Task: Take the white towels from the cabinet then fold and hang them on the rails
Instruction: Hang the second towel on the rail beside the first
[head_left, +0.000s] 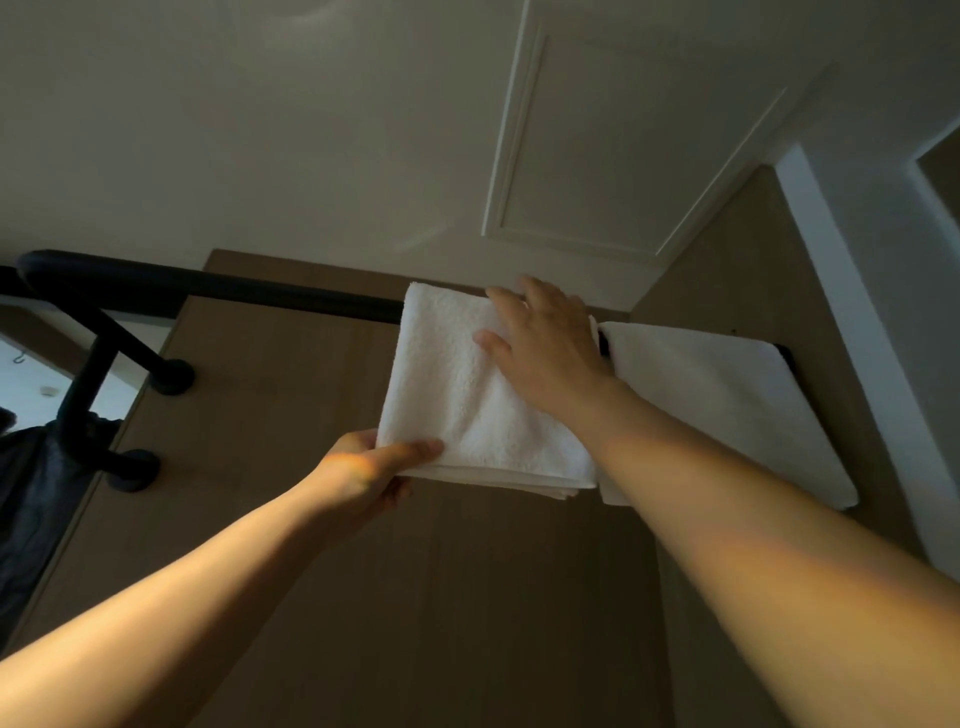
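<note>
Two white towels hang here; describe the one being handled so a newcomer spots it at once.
Find the black rail across the brown wall panel. Two white towels hang on its right part; take the left towel, nearer the rail's middle. Unlike the right towel, it has the right hand flat on its face and the left hand pinching its lower left corner.

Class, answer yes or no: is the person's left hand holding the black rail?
No: the left hand pinches the lower corner of the white towel, below the black rail.
</note>
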